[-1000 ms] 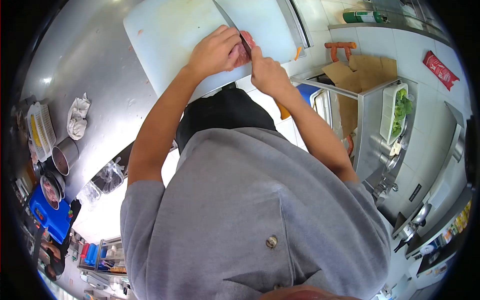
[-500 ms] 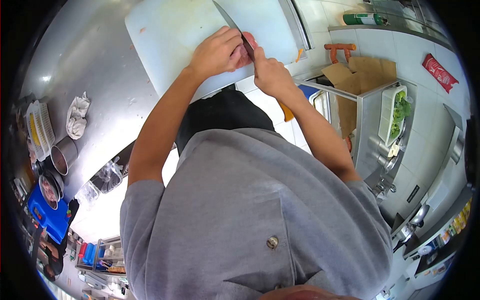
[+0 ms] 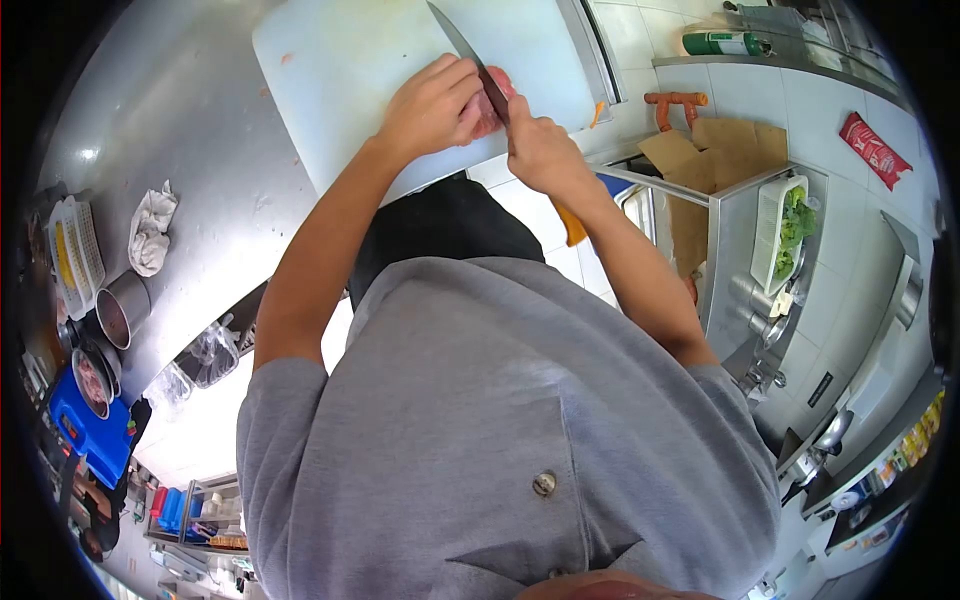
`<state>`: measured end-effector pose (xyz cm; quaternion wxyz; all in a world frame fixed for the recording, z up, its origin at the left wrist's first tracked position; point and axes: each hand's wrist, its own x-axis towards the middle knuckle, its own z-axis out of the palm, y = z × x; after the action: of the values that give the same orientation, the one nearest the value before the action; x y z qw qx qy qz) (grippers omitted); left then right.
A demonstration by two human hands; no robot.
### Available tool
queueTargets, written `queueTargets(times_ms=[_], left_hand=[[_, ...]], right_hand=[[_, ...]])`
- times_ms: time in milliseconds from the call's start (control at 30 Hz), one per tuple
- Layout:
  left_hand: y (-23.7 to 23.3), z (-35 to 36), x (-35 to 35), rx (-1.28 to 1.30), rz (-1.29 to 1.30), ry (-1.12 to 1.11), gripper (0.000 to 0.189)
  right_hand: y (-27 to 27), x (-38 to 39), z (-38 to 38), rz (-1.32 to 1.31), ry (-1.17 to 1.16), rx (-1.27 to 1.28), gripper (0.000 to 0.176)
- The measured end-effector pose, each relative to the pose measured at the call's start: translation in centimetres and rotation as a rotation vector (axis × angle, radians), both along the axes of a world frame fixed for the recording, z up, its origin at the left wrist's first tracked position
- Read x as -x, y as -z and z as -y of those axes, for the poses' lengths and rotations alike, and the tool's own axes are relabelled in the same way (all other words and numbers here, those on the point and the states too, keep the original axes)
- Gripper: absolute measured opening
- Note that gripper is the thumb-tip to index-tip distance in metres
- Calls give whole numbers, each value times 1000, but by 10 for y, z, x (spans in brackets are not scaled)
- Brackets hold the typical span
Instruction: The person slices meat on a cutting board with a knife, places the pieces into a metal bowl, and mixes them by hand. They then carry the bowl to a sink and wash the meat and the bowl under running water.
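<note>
On the white cutting board (image 3: 350, 80) lies a piece of pink raw meat (image 3: 485, 118). My left hand (image 3: 430, 105) presses on the meat from the left, its fingers bent and drawn together. A long knife (image 3: 465, 50) rests across the meat, its tip pointing up and left over the board. My right hand (image 3: 543, 150) is wrapped round the knife's handle at the board's near right side. The handle is mostly hidden in that hand.
On the steel counter (image 3: 225, 150) at left lie a crumpled cloth (image 3: 152, 230), a white basket (image 3: 77, 255) and a metal pot (image 3: 123, 310). At right are a cardboard box (image 3: 715, 155) and a tray of green leaves (image 3: 785, 235). Another person (image 3: 95, 515) is at far lower left.
The view has shifted very slightly. Both hands, the knife and the meat look almost the same as before.
</note>
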<state>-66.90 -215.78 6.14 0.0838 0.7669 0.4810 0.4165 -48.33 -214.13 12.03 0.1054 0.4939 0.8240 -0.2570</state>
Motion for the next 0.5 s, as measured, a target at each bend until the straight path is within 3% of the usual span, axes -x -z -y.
queueTargets(times_ms=[100,167,300,367,500], left_hand=[[1,0,-1,52,-26,-13,15],[1,1,-1,49,-19,-14,16],[3,-1,-2,15,8,-28,17],[3,3,-5,50,21,-35,17],[6,0,-3,61,41,-52,17]], right_hand=[[-32,-9,9,6,-38,-25,25],[-57,-13,20,173,-24,110,38],[-23,-11,26,157,-4,160,38],[9,1,15,-52,-19,-48,27],[7,0,2,-78,-33,-65,26]])
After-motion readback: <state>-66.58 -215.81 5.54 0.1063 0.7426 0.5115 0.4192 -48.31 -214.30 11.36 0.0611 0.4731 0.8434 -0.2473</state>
